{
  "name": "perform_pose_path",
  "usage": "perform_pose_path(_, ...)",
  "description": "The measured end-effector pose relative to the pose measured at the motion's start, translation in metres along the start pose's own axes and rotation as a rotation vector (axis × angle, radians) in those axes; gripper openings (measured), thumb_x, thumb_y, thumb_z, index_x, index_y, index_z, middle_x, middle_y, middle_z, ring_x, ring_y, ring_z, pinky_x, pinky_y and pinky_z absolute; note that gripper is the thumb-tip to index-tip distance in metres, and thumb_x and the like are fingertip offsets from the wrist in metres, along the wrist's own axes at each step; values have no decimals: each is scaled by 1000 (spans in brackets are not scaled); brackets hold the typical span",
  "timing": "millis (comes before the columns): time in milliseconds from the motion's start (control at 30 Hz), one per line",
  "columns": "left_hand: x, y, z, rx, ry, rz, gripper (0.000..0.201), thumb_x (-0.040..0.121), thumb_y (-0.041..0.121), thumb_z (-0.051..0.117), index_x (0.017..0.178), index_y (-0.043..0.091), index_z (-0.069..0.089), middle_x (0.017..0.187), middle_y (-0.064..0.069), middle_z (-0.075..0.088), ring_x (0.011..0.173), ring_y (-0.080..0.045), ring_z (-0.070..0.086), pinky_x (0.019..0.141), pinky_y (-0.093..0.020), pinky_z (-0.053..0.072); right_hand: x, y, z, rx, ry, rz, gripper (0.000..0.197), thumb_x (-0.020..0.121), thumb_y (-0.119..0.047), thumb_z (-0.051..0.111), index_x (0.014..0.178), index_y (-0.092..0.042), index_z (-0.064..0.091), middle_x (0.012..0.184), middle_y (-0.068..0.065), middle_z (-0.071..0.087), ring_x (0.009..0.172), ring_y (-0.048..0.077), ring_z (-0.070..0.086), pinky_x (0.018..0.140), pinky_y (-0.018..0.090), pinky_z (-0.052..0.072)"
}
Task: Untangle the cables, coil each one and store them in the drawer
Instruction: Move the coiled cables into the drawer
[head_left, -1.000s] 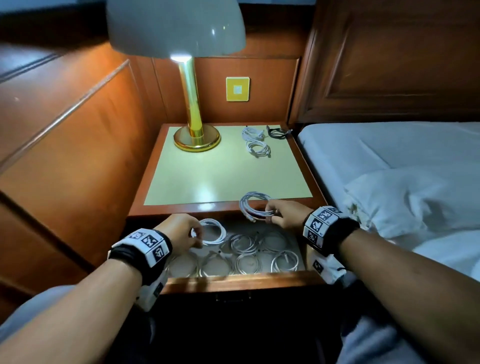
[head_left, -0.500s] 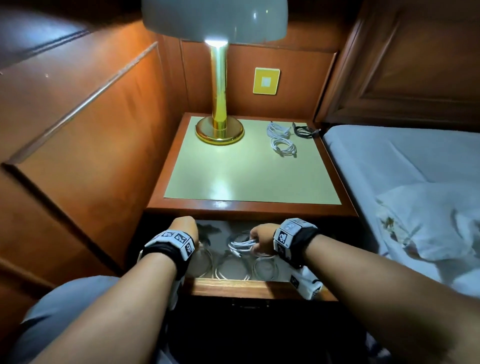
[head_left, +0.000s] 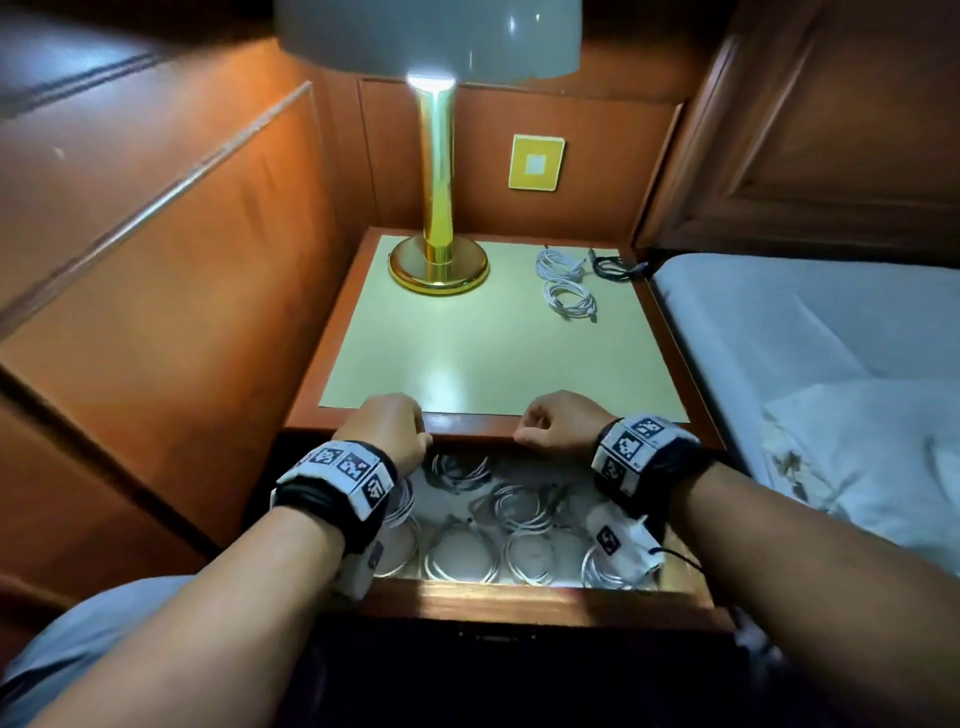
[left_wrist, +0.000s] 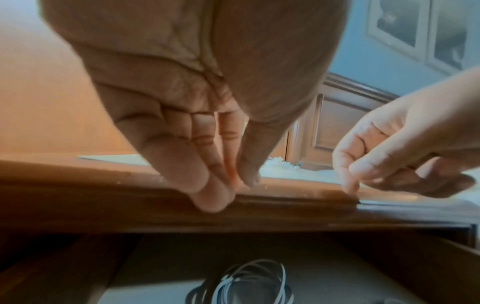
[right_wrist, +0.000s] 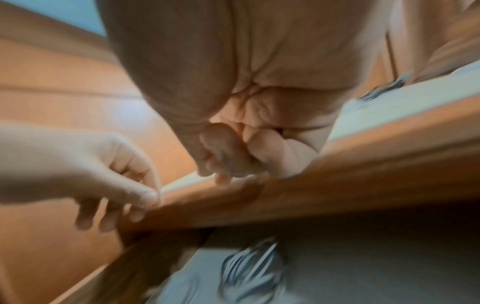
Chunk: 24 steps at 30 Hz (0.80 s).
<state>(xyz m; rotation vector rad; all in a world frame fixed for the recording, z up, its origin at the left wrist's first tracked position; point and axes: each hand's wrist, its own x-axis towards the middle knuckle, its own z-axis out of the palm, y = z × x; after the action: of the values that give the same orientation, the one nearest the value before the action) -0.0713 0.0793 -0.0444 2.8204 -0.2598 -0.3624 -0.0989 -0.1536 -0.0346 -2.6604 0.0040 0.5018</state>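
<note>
The drawer (head_left: 519, 597) of the nightstand is pulled out and holds several coiled white cables (head_left: 519, 506). Both hands hover at the front edge of the nightstand top, above the drawer's back part. My left hand (head_left: 387, 428) holds nothing; in the left wrist view its fingers (left_wrist: 207, 185) are nearly straight with the tips together on the wooden edge. My right hand (head_left: 550, 423) is curled into a loose fist (right_wrist: 228, 164) and also holds nothing. One coil (left_wrist: 244, 286) lies below the left hand. Two white coils (head_left: 569, 299) and a black cable (head_left: 615, 267) lie at the back right of the top.
A brass lamp (head_left: 439, 265) stands at the back left of the pale nightstand top (head_left: 488, 353). A wood-panelled wall runs along the left. A bed with white sheets (head_left: 805, 322) borders the right side. My knees are under the drawer front.
The right hand carried a white coil down into the drawer and let it go. Both hands have since risen out of the drawer to the nightstand's front edge, holding nothing.
</note>
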Motion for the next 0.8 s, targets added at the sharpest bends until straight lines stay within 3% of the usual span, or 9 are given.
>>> perform_pose_path(100, 9, 18, 1, -40, 36, 123, 17, 92, 31, 64, 106, 22, 68, 109, -3, 66, 101, -24, 62, 89, -34, 51, -5, 46, -33, 69, 217, 228, 13, 89, -31, 67, 95, -21, 63, 93, -1, 64, 86, 19, 60, 74, 27, 44)
perform_pose_path(167, 25, 39, 3, 83, -45, 154, 17, 93, 37, 63, 105, 25, 66, 117, -2, 65, 107, -26, 60, 94, -36, 49, -2, 78, -45, 38, 206, 391, 30, 88, -29, 67, 110, -13, 58, 98, 4, 62, 90, 25, 60, 74, 27, 42)
perform_pose_path(267, 51, 81, 3, 254, -158, 149, 27, 96, 36, 57, 111, 17, 67, 116, -5, 68, 105, -30, 62, 90, -34, 50, 8, 109, -54, 54, 214, 516, 47, 90, -25, 66, 126, 2, 52, 119, 18, 64, 107, 34, 62, 76, 30, 43)
perform_pose_path(367, 74, 116, 3, 241, -140, 117, 50, 93, 34, 63, 135, 12, 47, 119, -12, 66, 110, -34, 60, 80, -34, 47, 25, 118, -59, 81, 280, 487, 61, 92, -20, 65, 140, 5, 37, 135, 25, 52, 122, 39, 53, 95, 39, 44)
perform_pose_path(433, 93, 134, 6, 178, -122, 107, 77, 89, 40, 71, 147, 16, 27, 118, -15, 64, 112, -36, 59, 83, -38, 50, 41, 124, -68, 89, 285, 462, 78, 89, -26, 70, 147, 2, 26, 143, 23, 45, 129, 39, 48, 104, 42, 42)
perform_pose_path(567, 150, 162, 18, 100, -67, 88, 102, 78, 43, 83, 147, 25, 9, 114, -17, 60, 107, -39, 59, 86, -47, 51, 83, 138, -99, -42, 175, 447, 105, 86, -54, 68, 156, -12, 2, 164, 6, 15, 148, 31, 26, 117, 48, 29)
perform_pose_path(633, 179, 173, 17, 101, -21, 77, 109, 75, 39, 86, 145, 31, 3, 128, -19, 50, 108, -44, 57, 81, -49, 47, 104, 141, -114, -116, 205, 398, 111, 86, -58, 66, 156, -10, -6, 166, 6, 2, 152, 27, 13, 121, 46, 21)
perform_pose_path(733, 218, 187, 6, 123, -63, 109, 140, 56, 63, 88, 153, 39, -11, 149, -23, 27, 127, -53, 45, 97, -58, 42, 143, 148, -128, -24, 349, 330, 122, 79, -50, 77, 156, -9, -8, 166, 11, -3, 153, 28, 10, 122, 39, 14)
perform_pose_path(800, 238, 198, -8, 77, -67, 121, 136, 59, 76, 77, 154, 39, -13, 151, -24, 33, 134, -49, 42, 107, -55, 37, 168, 153, -136, 27, 367, 310, 120, 80, -45, 78, 157, -11, -8, 165, 14, 0, 152, 31, 12, 121, 39, 14)
